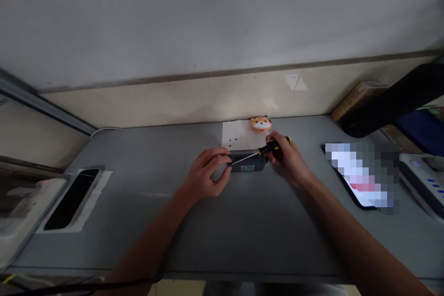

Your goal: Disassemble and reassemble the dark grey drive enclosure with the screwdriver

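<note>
Left hand [208,173] curled against box [255,165], right hand [288,159] gripping screwdriver [266,147]

Support: grey tabletop [253,231], spanning the lower half of the frame. Placed directly on it: dark vented box [258,167], centre; white sheet [239,133], just above the box; second white sheet [82,212], lower left; lit-screen device [359,180], right; black cylinder [391,101], upper right.

The person's bare left forearm [169,219] angles forward to a left hand [211,173] with bent fingers [218,162] and thumb drawn near, while the right forearm [343,219] slants inward to a right hand [285,157] curled in a grip.
</note>
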The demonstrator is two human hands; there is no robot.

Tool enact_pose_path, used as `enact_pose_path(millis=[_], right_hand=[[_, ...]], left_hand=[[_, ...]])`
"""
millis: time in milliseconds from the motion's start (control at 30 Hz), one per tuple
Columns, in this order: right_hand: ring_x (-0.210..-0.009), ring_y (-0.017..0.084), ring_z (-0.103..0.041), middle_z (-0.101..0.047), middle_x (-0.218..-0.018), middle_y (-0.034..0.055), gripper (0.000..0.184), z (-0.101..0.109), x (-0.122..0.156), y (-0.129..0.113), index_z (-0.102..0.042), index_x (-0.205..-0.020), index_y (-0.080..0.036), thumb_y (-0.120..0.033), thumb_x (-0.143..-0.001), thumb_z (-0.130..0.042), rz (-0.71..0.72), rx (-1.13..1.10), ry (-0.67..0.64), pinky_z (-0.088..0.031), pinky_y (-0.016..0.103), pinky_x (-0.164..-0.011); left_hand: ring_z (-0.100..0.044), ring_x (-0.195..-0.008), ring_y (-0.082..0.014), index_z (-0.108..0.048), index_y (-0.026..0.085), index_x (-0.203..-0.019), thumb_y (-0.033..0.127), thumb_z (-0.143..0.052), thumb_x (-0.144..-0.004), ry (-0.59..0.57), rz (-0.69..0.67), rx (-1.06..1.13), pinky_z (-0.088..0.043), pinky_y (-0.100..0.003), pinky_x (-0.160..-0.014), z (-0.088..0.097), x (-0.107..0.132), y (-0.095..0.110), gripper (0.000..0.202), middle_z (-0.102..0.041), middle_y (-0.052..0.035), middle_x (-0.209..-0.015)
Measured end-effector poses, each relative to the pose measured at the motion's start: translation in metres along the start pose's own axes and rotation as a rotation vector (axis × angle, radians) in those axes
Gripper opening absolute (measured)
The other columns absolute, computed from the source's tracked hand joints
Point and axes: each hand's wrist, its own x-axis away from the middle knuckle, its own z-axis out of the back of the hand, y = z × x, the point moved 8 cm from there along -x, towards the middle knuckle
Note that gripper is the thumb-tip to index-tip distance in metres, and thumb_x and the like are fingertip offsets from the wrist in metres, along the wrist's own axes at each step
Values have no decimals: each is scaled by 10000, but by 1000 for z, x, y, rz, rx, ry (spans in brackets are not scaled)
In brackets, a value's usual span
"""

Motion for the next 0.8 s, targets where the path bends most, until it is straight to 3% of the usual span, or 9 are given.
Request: enact_pose_path(millis=[500,667,800], right_hand=[[-448,84,-386,-457,-457,-52,453,4,-3,-2,-583,-683,-223,-646,-726,-741,33,-80,30,-248,263,-462],[-454,98,-377,-439,-442,-56,436,16,-7,-3,-564,-699,-233,-647,-767,-679,71,-69,141,-260,263,-449],[-482,102,-415,-518,-511,-44,459,20,-10,-4,-560,-728,-233,-673,-752,-693,143,33,166,-284,255,-456]], left_hand=[[-708,-817,-165,-623,232,-1015,112,-623,-917,47,-179,-216,-551,-303,-772,1,-2,8,155,-734,-60,-1015],[-713,-780,-181,-634,221,-994,107,-651,-898,80,-262,-296,-551,-328,-738,4,-2,14,150,-750,-78,-1027],[-728,-839,-189,-633,228,-997,112,-652,-906,60,-183,-198,-558,-333,-767,2,-4,12,148,-751,-70,-1048]])
